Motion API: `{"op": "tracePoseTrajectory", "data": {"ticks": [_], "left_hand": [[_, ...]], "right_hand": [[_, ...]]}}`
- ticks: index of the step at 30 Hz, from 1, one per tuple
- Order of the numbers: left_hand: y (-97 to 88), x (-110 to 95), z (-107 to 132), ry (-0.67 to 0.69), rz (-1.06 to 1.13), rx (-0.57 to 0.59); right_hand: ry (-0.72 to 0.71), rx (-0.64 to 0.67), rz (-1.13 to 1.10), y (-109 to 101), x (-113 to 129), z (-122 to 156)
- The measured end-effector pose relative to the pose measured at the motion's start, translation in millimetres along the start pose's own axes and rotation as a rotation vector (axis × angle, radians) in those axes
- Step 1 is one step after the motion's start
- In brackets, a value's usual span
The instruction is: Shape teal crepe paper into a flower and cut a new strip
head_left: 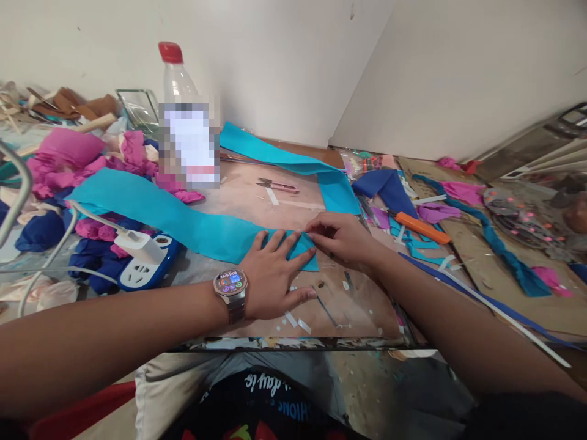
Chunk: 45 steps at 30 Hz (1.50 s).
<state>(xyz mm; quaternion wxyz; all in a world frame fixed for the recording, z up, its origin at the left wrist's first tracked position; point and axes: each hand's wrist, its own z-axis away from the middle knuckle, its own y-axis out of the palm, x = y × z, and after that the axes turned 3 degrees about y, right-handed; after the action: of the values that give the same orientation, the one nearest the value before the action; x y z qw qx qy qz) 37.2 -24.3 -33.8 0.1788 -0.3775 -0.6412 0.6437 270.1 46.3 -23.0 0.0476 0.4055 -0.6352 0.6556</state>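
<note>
A long turquoise fabric strip runs from the left over the work board. My left hand, a watch on its wrist, lies flat with fingers spread, pressing the strip near its right end. At the strip's upper right corner, my right hand has thumb and index finger pinched together on the edge. The fingertips partly hide what they grip. Beyond the hands, another turquoise strip lies folded at a corner. Small pink thread snips rest on the board between the two strips.
A blue and white power strip with a plugged-in charger stands left. Behind it are pink and navy fabric bundles, a red-capped bottle and a blurred phone. An orange cutter and fabric scraps lie right. The table's front edge is near me.
</note>
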Motion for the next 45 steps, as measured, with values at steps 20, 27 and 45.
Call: {"op": "tracePoseTrajectory", "data": {"ticks": [20, 27, 45], "left_hand": [[2.8, 0.4, 0.6, 0.004, -0.023, -0.013], [2.1, 0.0, 0.4, 0.006, -0.022, -0.009], [1.8, -0.1, 0.7, 0.004, -0.025, -0.016]], "right_hand": [[-0.023, 0.026, -0.015, 0.2, 8.2, 1.8], [-0.012, 0.009, -0.008, 2.8, 7.3, 2.1], [-0.091, 0.039, -0.007, 3.6, 3.8, -1.5]]}}
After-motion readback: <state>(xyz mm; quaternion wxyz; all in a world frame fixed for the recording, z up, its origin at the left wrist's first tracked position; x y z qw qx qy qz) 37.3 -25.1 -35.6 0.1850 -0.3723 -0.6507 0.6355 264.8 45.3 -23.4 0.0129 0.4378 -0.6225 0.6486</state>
